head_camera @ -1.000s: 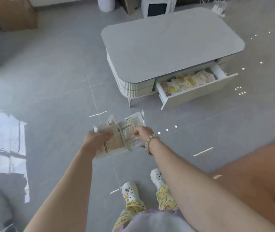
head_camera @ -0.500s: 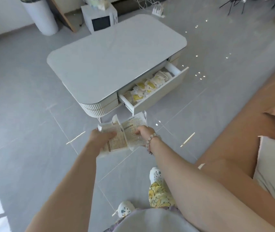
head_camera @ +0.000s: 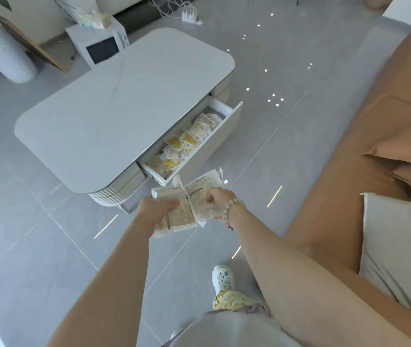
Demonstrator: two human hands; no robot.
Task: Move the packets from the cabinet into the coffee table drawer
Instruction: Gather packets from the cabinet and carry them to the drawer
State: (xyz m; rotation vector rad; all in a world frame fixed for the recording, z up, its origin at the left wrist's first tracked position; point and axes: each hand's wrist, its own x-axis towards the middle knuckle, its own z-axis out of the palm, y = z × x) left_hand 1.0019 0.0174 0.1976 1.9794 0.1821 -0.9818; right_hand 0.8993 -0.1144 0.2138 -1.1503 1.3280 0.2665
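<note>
the person is standing on the grey tiled floor (head_camera: 36,246) just short of the coffee table (head_camera: 114,194), holding a bundle of packets (head_camera: 186,211) out in front. from above, the bundle is overlapping the near corner of the drawer (head_camera: 220,139). the left hand (head_camera: 158,206) is gripping the left half, its fingers (head_camera: 173,203) curling over the top edge. the right hand (head_camera: 215,196), with a bead bracelet (head_camera: 232,209) at the wrist, is pinching the right half with bent fingers. the drawer is standing pulled out from under the worktop (head_camera: 124,103) and is carrying a heap of loose packets (head_camera: 186,144), yellow and white. a brown sofa (head_camera: 349,171) is running along the right, leaving an aisle of floor beside the drawer front, and a pale cushion (head_camera: 399,246) is lying on it. beyond the table a white box unit (head_camera: 99,43), a ribbed planter (head_camera: 6,56) and a power strip (head_camera: 191,15) are sitting on the floor.
</note>
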